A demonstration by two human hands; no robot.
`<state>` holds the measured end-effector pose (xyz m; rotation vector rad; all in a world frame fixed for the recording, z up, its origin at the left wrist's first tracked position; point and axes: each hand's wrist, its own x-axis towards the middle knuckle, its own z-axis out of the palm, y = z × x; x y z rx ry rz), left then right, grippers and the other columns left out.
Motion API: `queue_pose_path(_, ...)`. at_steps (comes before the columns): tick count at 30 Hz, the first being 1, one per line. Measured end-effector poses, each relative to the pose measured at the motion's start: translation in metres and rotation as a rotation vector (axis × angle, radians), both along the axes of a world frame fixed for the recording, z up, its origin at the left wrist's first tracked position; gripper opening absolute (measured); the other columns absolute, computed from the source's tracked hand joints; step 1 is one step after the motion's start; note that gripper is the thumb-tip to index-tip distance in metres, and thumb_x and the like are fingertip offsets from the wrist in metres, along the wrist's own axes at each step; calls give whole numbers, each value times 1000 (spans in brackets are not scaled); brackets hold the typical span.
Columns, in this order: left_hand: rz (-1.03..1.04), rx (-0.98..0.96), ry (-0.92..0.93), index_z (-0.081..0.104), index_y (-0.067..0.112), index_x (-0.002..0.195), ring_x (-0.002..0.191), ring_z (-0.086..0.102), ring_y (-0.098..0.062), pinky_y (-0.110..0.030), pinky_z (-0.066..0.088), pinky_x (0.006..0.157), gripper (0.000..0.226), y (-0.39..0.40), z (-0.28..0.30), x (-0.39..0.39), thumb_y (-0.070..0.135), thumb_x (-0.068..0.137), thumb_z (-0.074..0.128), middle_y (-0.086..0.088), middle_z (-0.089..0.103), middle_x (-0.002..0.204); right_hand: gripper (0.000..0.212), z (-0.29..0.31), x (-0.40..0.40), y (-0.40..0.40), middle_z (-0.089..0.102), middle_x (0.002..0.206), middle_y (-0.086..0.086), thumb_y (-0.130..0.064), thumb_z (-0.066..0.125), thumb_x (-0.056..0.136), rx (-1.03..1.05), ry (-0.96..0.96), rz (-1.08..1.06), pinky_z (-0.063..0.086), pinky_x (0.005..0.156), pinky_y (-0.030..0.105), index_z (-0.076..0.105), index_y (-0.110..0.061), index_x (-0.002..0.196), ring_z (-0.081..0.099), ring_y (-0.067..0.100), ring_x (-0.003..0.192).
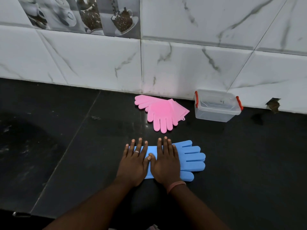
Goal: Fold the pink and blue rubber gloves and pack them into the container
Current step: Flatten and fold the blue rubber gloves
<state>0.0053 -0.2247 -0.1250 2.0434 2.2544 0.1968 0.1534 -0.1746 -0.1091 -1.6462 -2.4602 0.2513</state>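
A blue rubber glove (189,159) lies flat on the black counter, its fingers pointing right. My left hand (134,161) presses flat on its cuff end and my right hand (166,163) presses flat on its palm part, thumbs touching. Both hands have their fingers spread and grip nothing. Farther back, two pink rubber gloves (162,112) lie overlapped near the wall, one with fingers toward me, the other with fingers pointing left. A clear plastic container (216,112) with red clips stands open and without contents at the back right, against the wall.
The black stone counter (83,146) runs to a white marble-tiled wall (182,63) behind. A dark sink hollow (21,146) lies at the left. A hole in the wall tile (274,105) sits right of the container.
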Motion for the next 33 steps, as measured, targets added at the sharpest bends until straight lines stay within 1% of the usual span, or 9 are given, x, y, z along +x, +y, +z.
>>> queue_pose_path(5, -1, -22, 8, 15, 18, 165, 160, 8, -32, -52, 12, 130, 67, 0, 1, -1, 48, 105, 18, -9, 13, 173, 73, -1, 22, 6, 21, 165, 11, -53, 31, 100, 31, 42, -96, 12, 125, 39, 21, -10, 158, 16, 26, 154)
queue_pose_path(10, 21, -62, 12, 8, 21, 166, 161, 3, -32, -52, 8, 130, 67, 0, 4, -1, 49, 106, 18, -9, 7, 174, 73, -2, 23, 5, 30, 161, 15, -53, 36, 98, 96, 0, -117, 10, 125, 40, 30, -7, 155, 22, 29, 152)
queue_pose_path(14, 176, -80, -34, 5, 22, 166, 161, 1, -30, -51, 6, 130, 67, -3, 11, 0, 48, 106, 22, -11, 5, 174, 73, -5, 24, 6, 30, 161, 17, -52, 35, 99, 114, 7, -108, 12, 126, 42, 30, -6, 155, 21, 31, 152)
queue_pose_path(17, 401, -78, -104, 12, 12, 165, 157, 21, -34, -49, 20, 126, 76, -6, 23, 4, 50, 104, 36, -15, 22, 170, 72, -8, 25, 7, 29, 161, 18, -51, 33, 99, 124, 5, -108, 13, 126, 42, 30, -5, 155, 20, 31, 152)
queue_pose_path(19, 587, -84, -143, 26, 9, 161, 143, 40, -37, -51, 34, 113, 82, -8, 35, 6, 55, 97, 50, -18, 40, 158, 72, -6, 23, 7, 29, 161, 19, -49, 33, 99, 121, 11, -110, 13, 125, 43, 30, -4, 154, 20, 32, 152)
queue_pose_path(21, 700, -167, -221, 38, 12, 152, 134, 47, -37, -50, 37, 109, 79, -5, 44, 4, 59, 91, 58, -18, 48, 149, 70, 0, 17, 6, 26, 162, 21, -46, 35, 100, 93, 39, -132, 12, 125, 46, 29, -2, 154, 18, 34, 152)
queue_pose_path(24, 760, -234, -365, 50, 11, 137, 133, 50, -39, -48, 38, 111, 71, 5, 57, -3, 55, 86, 69, -17, 54, 143, 63, 14, -6, 3, 21, 164, 17, -34, 40, 102, 40, 217, -112, 10, 126, 43, 27, -2, 155, 14, 31, 154)
queue_pose_path(28, 869, -274, -550, 54, 13, 136, 136, 45, -39, -47, 39, 114, 69, 14, 69, -11, 48, 80, 75, -16, 51, 145, 59, 22, -25, -11, 9, 165, -10, -18, 41, 105, -209, 680, -6, 5, 121, 16, 16, -16, 159, 7, 9, 154)
queue_pose_path(33, 878, -249, -736, 46, 12, 135, 130, 53, -39, -48, 46, 109, 56, 15, 71, -10, 31, 87, 69, -17, 53, 139, 59, 18, -9, -7, 20, 164, -17, -12, 37, 106, -449, 1012, -141, 17, 123, 27, 16, -31, 159, 23, 0, 148)
